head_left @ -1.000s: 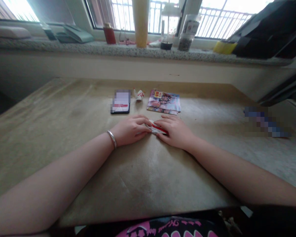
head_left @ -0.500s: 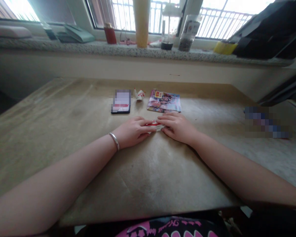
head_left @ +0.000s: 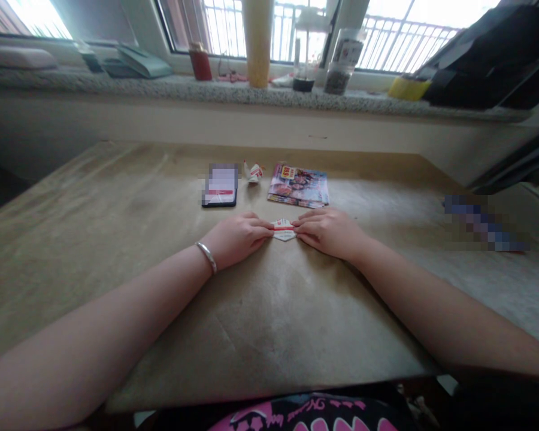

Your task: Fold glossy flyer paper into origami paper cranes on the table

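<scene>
A small folded paper, white with a red stripe and red print, lies on the table between my two hands. My left hand, with a silver bangle at its wrist, has its fingers pressed together on the paper's left edge. On the right edge, the closed fingers of my right hand hold it the same way. The fingertips cover both side corners, while the pointed near edge shows. Just beyond stands a folded paper figure in white and red.
Beyond my left hand lies a phone, its screen blurred. A stack of colourful printed sheets lies beyond my right hand. Far right on the table is a blurred long item. Bottles and jars line the stone windowsill.
My hands have moved apart slightly, toward the paper's two sides, and more of its middle shows. The other things have stayed in place.
</scene>
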{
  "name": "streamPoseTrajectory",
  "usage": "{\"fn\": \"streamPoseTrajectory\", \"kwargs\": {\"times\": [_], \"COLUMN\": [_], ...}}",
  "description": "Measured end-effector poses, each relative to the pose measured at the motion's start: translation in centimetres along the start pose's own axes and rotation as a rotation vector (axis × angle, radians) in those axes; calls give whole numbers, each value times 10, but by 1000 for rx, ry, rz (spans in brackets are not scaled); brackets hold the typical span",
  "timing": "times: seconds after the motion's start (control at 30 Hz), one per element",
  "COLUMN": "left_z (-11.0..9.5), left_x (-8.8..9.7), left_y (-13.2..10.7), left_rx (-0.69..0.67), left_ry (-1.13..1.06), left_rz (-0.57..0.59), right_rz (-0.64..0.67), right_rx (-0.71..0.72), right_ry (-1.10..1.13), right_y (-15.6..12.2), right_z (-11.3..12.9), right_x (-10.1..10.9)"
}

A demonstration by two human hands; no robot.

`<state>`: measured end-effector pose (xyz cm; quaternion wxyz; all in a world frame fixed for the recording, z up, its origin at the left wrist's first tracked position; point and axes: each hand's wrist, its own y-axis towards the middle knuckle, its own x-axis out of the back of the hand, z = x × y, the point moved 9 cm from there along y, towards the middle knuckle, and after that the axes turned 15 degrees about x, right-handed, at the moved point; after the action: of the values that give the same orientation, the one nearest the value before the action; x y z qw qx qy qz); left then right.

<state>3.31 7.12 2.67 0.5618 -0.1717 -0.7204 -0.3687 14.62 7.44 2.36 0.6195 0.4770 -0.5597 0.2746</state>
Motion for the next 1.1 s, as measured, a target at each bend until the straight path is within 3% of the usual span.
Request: {"fn": "streamPoseTrajectory", "kwargs": {"times": [0.33, 0.47, 0.67, 1.1], "left_z": [-7, -8, -6, -8], "left_x": [2, -2, -7, -4], "left_y": [1, 2, 2, 5], "left_rx": [-28, -41, -34, 23], "left_ry": [-1, 57, 107, 189], "left_rz": [-34, -47, -18, -17], "right_rz": [129, 133, 81, 71], "right_rx": [-86, -69, 18, -60], "right_ry": [-81, -164, -90, -89], "right_y": [-1, 6, 12, 15], "right_z": [0, 9, 22, 19], "right_x": [1, 0, -3, -4]}}
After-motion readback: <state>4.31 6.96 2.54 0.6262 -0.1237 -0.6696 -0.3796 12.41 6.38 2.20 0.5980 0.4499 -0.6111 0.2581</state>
